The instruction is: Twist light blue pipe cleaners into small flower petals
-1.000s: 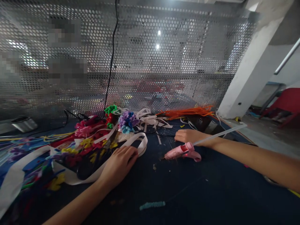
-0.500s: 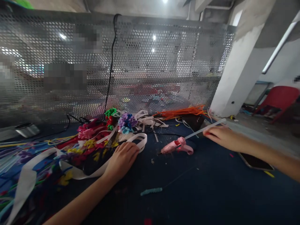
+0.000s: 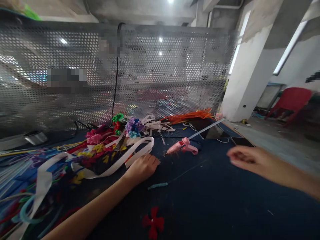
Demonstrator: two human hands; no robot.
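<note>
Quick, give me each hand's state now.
Left hand: curled, resting on the white ribbon.
Right hand: blurred, holding nothing visible; open or shut, cannot tell.

Perforated metal screen (image 3: 162, 73), concrete pillar (image 3: 247, 63)

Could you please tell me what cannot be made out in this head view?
- Right hand: motion-blurred, so its fingers' pose is unclear.
- Left hand: fingertips meet the white ribbon band; grip hidden.
- Scene behind the perforated metal screen: hazy.
- Black phone: partly behind the right hand.
</note>
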